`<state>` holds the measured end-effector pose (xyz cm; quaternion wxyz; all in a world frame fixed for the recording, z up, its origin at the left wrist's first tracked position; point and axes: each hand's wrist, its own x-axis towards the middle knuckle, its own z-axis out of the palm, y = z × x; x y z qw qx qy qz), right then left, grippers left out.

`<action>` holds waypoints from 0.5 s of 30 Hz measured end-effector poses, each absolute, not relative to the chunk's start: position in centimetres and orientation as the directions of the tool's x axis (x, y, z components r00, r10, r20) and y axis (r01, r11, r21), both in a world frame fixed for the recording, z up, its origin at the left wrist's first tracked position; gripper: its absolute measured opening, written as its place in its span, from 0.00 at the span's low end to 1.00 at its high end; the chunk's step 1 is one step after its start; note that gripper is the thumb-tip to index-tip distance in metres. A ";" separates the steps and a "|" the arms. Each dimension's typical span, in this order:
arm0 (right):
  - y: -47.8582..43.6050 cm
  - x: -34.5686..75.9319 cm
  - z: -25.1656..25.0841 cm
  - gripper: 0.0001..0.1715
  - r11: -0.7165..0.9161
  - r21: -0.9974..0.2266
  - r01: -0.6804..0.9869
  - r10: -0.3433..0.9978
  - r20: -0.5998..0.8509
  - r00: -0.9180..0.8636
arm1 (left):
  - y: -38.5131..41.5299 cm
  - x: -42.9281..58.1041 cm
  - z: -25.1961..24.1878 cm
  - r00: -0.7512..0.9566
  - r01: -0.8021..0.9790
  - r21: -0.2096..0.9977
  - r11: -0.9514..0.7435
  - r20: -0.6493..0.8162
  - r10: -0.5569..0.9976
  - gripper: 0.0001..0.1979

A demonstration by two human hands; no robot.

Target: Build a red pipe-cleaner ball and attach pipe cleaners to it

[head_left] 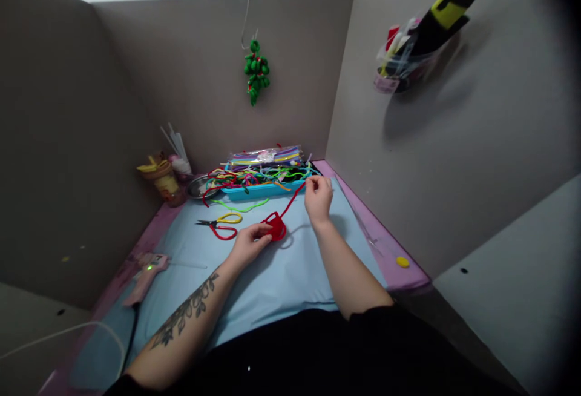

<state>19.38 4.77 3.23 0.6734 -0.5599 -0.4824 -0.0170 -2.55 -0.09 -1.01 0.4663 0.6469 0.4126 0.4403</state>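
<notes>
My left hand (249, 244) is closed on a red pipe-cleaner coil (275, 227) that rests on the light blue mat (281, 281). From the coil a red stem (293, 201) runs up and right to my right hand (318, 197), which pinches its far end close to the blue tray (265, 190). That tray is heaped with pipe cleaners of many colours. A loose green pipe cleaner (240, 206) lies in front of it.
Scissors (221, 224) with yellow and red handles lie left of the coil. A pink glue gun (146, 272) sits at the left edge, a cup (164, 181) and metal bowl (200, 186) at the back left. A green ornament (255, 72) hangs on the back wall. Grey partitions close three sides.
</notes>
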 end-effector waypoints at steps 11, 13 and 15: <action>3.7 18.8 3.7 0.30 0.633 -0.771 -0.072 0.746 0.582 0.324 | 1.4 -2.8 -1.7 0.096 -0.200 0.980 0.000 0.019 0.995 0.17; 3.4 16.9 2.6 0.36 0.578 -0.799 -0.169 0.815 0.553 0.174 | 1.7 -3.3 -1.2 0.053 -0.400 0.915 0.054 -0.036 0.998 0.20; 3.1 14.6 0.9 0.41 0.414 -0.899 -0.143 0.908 0.396 0.137 | 1.9 -3.8 -0.6 0.057 -0.553 0.829 0.076 -0.054 0.997 0.22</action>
